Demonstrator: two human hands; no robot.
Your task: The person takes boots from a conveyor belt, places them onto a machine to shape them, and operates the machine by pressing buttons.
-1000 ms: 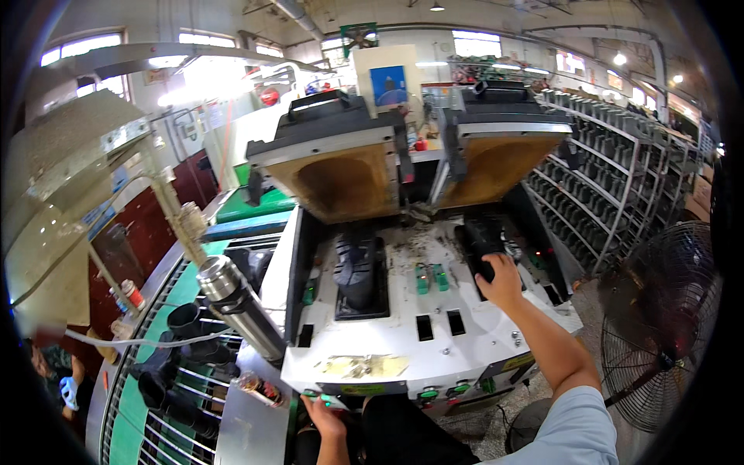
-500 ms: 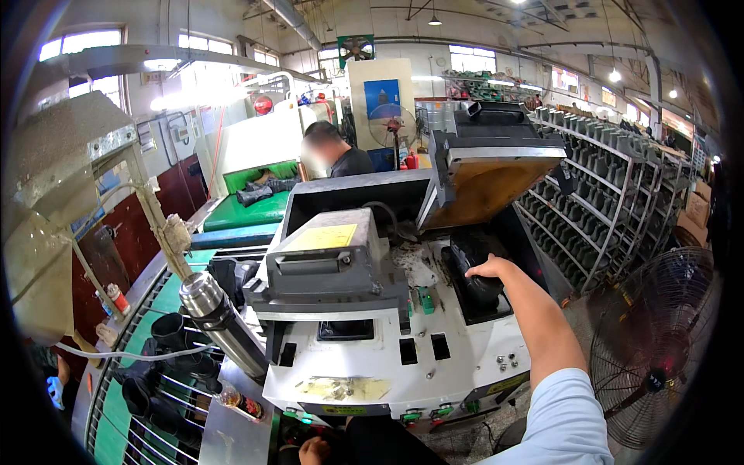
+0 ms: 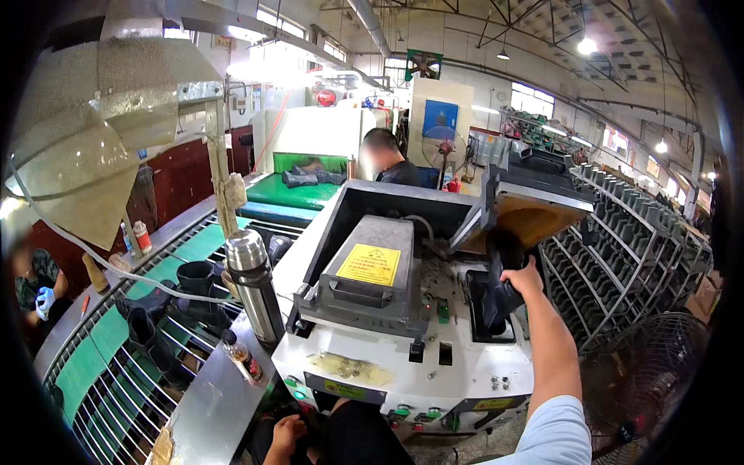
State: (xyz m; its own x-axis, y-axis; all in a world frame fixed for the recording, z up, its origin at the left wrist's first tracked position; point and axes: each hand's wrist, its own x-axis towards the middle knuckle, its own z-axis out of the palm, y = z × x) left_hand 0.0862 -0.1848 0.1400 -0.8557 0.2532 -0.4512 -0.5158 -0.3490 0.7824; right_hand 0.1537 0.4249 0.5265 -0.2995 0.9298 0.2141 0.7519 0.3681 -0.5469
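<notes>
My right hand [image 3: 525, 277] grips a black boot [image 3: 504, 252] over a dark recessed pad [image 3: 474, 333] on the right side of a white two-station press [image 3: 349, 370]. Tilted steeply, the boot has its shaft up under the raised right lid [image 3: 535, 215] and its foot low over the pad. The left station's grey lid [image 3: 368, 256], with a yellow label, is down. Low in front of the press, by my dark-clothed legs, my left hand [image 3: 288, 430] is loosely closed, with nothing visible in it.
To the left, a roller conveyor [image 3: 116, 403] with green strips carries several black boots [image 3: 198, 291]. A steel flask [image 3: 252, 283] and a drink bottle [image 3: 242, 358] stand beside the press. Boot racks [image 3: 612, 225] and a fan [image 3: 651, 380] are on the right. Two people work beyond.
The boot has been tipped from lying on the right pad to steeply tilted, shaft up. The left lid has come down over its pad. My view has swung left, and more of my left hand shows.
</notes>
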